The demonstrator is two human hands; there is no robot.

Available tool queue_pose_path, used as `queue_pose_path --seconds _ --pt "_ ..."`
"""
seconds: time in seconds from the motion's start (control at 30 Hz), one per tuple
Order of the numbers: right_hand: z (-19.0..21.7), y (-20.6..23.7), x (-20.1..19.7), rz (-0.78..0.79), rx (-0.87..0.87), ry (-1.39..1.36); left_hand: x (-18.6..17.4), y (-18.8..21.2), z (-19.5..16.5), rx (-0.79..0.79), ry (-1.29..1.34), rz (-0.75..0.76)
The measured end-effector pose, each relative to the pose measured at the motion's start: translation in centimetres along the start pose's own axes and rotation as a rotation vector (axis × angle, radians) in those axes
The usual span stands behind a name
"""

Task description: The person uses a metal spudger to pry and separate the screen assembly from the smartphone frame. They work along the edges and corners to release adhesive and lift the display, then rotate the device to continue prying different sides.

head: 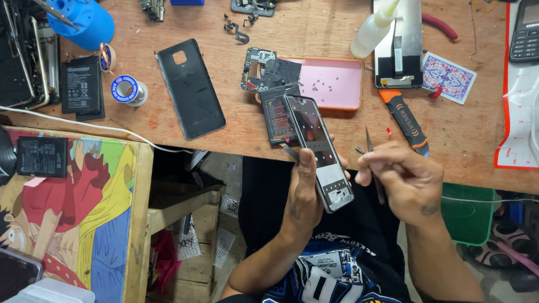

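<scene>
Holding one opened phone (319,159) over the lap at the near edge of the bench (313,30), the left hand (304,195) has its fingers wrapped around the frame. Just right, the right hand (402,180) pinches one pair of tweezers (371,160). Farther off lie one black back cover (189,88), one battery (81,86) and one pink tray (333,83); its contents are specks too small to identify. A keypad phone (531,29) is cut off far right.
</scene>
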State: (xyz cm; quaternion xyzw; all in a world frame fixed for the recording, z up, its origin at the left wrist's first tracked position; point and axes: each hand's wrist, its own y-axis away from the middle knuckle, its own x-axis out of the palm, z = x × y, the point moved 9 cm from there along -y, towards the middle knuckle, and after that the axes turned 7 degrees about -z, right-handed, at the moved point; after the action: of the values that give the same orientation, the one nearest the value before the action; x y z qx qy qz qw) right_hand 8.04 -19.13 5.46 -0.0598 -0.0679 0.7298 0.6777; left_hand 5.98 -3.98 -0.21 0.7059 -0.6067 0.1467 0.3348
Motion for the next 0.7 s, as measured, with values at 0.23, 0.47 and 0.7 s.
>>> queue_pose_path --seconds 0.23,0.47,0.7 --pt "-2.5 1.3 -0.9 -0.03 0.143 -0.105 0.0 0.4 -0.8 0.019 -0.101 -0.057" --pt "-0.6 1.9 0.9 -0.1 -0.15 0.3 0.9 0.5 -2.2 0.094 -0.158 -0.044" --pt "0.8 3.2 0.9 -0.148 -0.194 0.264 0.8 0.6 -2.2 0.092 -0.17 -0.068"
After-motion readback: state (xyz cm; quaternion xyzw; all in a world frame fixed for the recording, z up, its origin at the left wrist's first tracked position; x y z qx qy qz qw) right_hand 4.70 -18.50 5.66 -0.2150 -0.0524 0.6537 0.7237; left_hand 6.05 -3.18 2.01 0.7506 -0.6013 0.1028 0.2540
